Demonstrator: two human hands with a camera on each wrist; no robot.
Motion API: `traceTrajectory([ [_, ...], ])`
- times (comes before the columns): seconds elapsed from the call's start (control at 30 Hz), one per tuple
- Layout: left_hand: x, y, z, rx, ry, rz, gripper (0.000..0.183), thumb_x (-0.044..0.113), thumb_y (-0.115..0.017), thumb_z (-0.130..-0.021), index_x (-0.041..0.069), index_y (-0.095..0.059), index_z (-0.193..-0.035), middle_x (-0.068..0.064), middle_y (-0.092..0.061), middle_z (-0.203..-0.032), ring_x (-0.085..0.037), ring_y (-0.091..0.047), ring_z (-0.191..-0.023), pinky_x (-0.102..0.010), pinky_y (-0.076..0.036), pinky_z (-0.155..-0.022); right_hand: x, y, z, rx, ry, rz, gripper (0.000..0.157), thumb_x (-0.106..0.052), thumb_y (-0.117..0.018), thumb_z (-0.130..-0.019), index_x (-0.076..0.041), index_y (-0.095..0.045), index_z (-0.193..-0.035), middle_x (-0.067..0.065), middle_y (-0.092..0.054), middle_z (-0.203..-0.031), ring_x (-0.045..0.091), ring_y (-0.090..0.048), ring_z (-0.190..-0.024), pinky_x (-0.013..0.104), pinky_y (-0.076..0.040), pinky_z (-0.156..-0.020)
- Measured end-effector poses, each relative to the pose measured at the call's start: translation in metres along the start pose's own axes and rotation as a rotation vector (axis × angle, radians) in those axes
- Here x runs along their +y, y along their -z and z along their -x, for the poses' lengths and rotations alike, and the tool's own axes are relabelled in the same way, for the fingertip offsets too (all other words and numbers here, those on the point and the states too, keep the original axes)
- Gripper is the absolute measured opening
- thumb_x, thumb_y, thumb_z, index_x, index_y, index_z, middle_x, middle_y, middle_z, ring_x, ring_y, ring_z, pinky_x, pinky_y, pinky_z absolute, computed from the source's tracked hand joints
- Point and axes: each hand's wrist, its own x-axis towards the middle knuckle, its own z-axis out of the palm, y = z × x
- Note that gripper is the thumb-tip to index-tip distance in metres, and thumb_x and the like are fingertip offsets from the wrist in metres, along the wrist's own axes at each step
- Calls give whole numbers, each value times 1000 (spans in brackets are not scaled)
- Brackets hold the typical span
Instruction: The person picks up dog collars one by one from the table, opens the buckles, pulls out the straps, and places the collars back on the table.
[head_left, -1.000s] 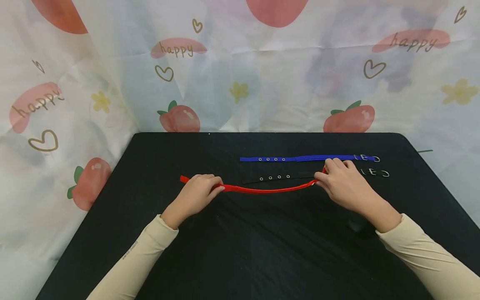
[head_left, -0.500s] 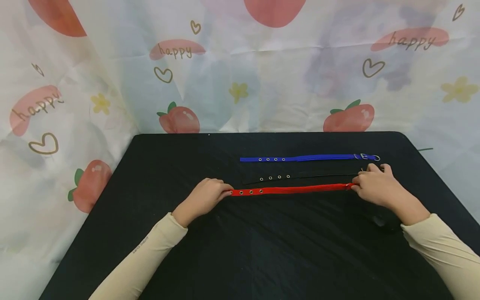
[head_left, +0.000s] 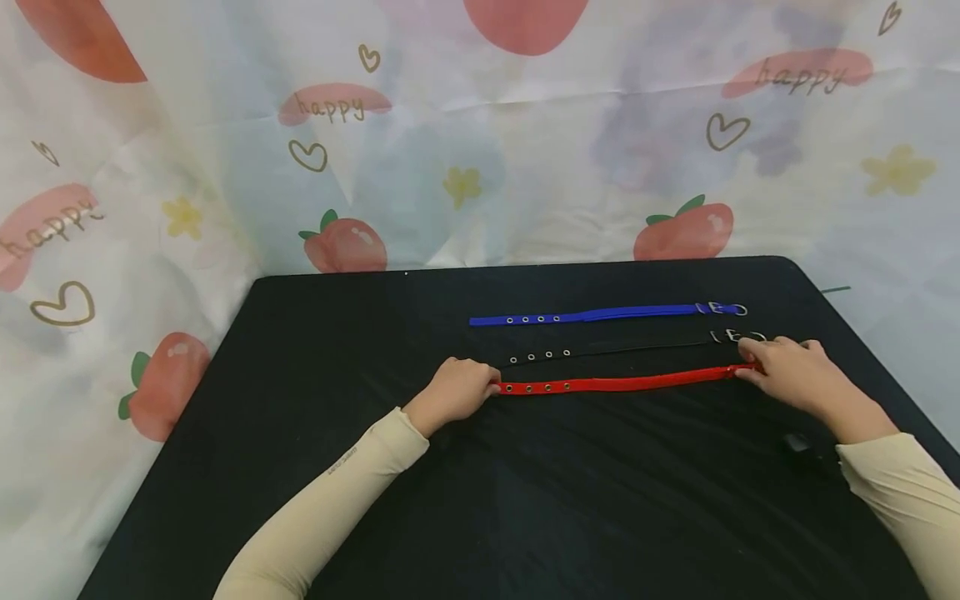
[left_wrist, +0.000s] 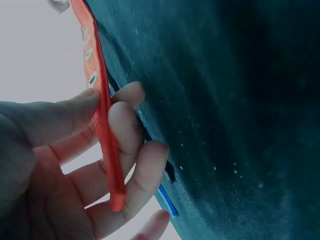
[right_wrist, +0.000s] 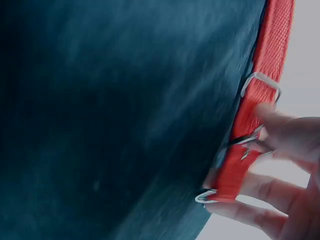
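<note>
A red collar (head_left: 637, 384) with metal eyelets stretches nearly straight between both hands. My left hand (head_left: 459, 387) pinches its eyelet end; in the left wrist view the thumb presses the red strap (left_wrist: 106, 135) against the fingers, and the tip hangs past the grip. My right hand (head_left: 806, 379) grips the buckle end. The right wrist view shows the buckle (right_wrist: 250, 140) at the thumb and a D-ring (right_wrist: 205, 196) at the strap's end. Just behind lies a black collar (head_left: 637, 346), and farther back a blue collar (head_left: 637, 312), both with buckles to the right.
A black cloth-covered table (head_left: 525, 500) spans the view. Near the right forearm there is a small dark object (head_left: 797, 443). Behind the table hangs a pale curtain (head_left: 540, 142) printed with fruit, hearts and flowers.
The red collar has gone from a sagging curve to nearly straight, lower down alongside the black collar. Both hands have shifted right, and the eyelets beside the left hand have come into view.
</note>
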Motion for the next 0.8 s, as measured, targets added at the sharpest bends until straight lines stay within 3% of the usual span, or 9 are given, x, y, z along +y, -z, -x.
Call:
traceTrajectory([
  [0.13, 1, -1, -4, -29, 49, 12, 23, 31, -53, -95, 17, -71, -95, 5, -65, -72, -10, -53, -61, -31, -45, -67, 13, -4, 1, -9, 25, 3, 18, -25, -59, -91, -9, -57, -83, -4, -46, -62, 12, -42, -57, 29, -32, -52],
  [0.2, 3, -2, -5, -38, 58, 4, 24, 32, -52, -96, 17, -70, -92, 5, -63, -71, -10, -53, -62, -33, -44, -70, 19, -5, 2, 43, 31, 24, 19, -23, -62, -89, -9, -56, -78, -4, -44, -58, 11, -38, -53, 26, -29, -48],
  [0.37, 8, -1, -4, -29, 92, -68, 26, 35, -54, -94, 16, -71, -88, 3, -66, -71, -12, -57, -64, -38, -45, -79, 31, -11, 5, 265, 54, 96, 29, -20, -73, -78, -10, -48, -67, -4, -38, -54, 11, -33, -50, 25, -23, -45],
  [0.43, 8, -2, -3, -30, 117, -91, 27, 36, -55, -93, 15, -71, -85, 1, -65, -69, -13, -57, -63, -39, -45, -80, 32, -13, 6, 301, 60, 109, 33, -22, -74, -76, -11, -46, -65, -3, -37, -54, 11, -33, -49, 25, -21, -44],
  [0.5, 7, -3, -3, -32, 138, -101, 28, 37, -55, -93, 14, -70, -84, 0, -63, -67, -15, -56, -62, -40, -44, -80, 30, -14, 5, 280, 46, 114, 33, -26, -73, -79, -10, -47, -67, -2, -39, -55, 11, -35, -50, 25, -22, -45],
  [0.6, 7, -5, -2, -34, 166, -107, 29, 38, -56, -93, 13, -68, -90, -2, -66, -72, -18, -59, -68, -42, -45, -82, 26, -11, 4, 220, 14, 118, 32, -31, -69, -83, -8, -50, -72, 1, -45, -58, 13, -41, -51, 26, -25, -45],
  [0.7, 9, -5, 0, -14, 186, -130, 31, 40, -56, -92, 12, -65, -102, -5, -69, -87, -22, -63, -80, -44, -45, -85, 20, -8, 3, 197, 11, 153, 35, -33, -68, -83, 0, -58, -87, 11, -55, -69, 22, -52, -58, 34, -38, -46],
  [0.8, 10, -3, 3, 42, 182, -143, 38, 41, -58, -91, 13, -59, -117, -8, -65, -104, -25, -61, -92, -43, -45, -87, 5, -4, 3, 228, 13, 184, 47, -33, -70, -81, 4, -59, -109, 24, -60, -93, 36, -59, -78, 50, -47, -61],
])
